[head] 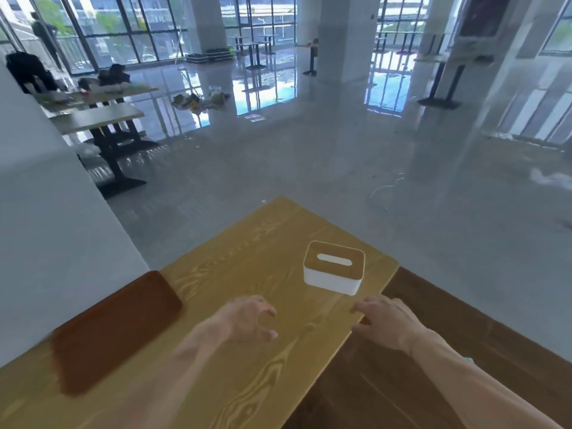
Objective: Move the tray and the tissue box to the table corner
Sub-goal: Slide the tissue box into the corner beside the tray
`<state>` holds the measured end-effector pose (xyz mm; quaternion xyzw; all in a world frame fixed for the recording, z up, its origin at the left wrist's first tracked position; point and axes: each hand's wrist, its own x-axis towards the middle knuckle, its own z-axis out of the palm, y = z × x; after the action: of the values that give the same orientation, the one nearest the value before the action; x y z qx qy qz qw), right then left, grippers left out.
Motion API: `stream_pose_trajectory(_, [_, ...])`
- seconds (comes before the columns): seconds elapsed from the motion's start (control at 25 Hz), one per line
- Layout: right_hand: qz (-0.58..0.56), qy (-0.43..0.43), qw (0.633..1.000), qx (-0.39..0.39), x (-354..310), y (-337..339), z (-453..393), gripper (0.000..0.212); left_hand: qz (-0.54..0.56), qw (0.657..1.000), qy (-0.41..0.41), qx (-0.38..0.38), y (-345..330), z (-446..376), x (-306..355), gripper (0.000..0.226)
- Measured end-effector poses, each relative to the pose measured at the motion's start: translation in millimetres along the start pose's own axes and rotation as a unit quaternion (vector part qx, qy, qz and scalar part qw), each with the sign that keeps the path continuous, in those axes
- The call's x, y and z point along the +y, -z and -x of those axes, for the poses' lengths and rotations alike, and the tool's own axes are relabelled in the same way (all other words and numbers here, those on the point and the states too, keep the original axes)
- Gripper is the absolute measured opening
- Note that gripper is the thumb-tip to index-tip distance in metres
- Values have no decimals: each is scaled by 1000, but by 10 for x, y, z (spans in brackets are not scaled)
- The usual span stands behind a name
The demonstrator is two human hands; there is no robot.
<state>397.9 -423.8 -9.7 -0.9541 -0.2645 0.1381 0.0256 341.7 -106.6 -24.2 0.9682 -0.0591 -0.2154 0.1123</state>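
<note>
A white tissue box with a wooden lid and a slot stands on the light wooden table, close to its right edge. A dark brown tray lies flat at the table's left edge. My left hand hovers over the table's middle, fingers curled apart, holding nothing, between tray and box. My right hand is over the table's right edge, just in front of the tissue box, fingers spread and empty, apart from the box.
A dark wooden surface adjoins the table on the right. A white wall or pillar stands just left of the table. The table's far corner points toward grey floor. Other tables stand far left.
</note>
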Motion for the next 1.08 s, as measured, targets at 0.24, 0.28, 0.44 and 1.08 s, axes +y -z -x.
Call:
stream_pose_trajectory(0.24, [3, -8, 1000, 8, 702, 25, -42, 47, -54, 998, -17, 8, -34, -702, 531, 63])
stream_pose_trajectory(0.28, [-2, -8, 1000, 8, 802, 12, -56, 47, -57, 998, -16, 11, -52, -787, 607, 63])
stream_pose_trajectory(0.44, [-27, -7, 1000, 5, 1088, -60, -155, 48, -53, 999, -4, 11, -129, -1003, 769, 62])
stream_pose_trajectory(1.08, [-65, -34, 997, 6, 1171, -279, -1224, 74, -57, 998, -7, 29, 120, -1872, 333, 77])
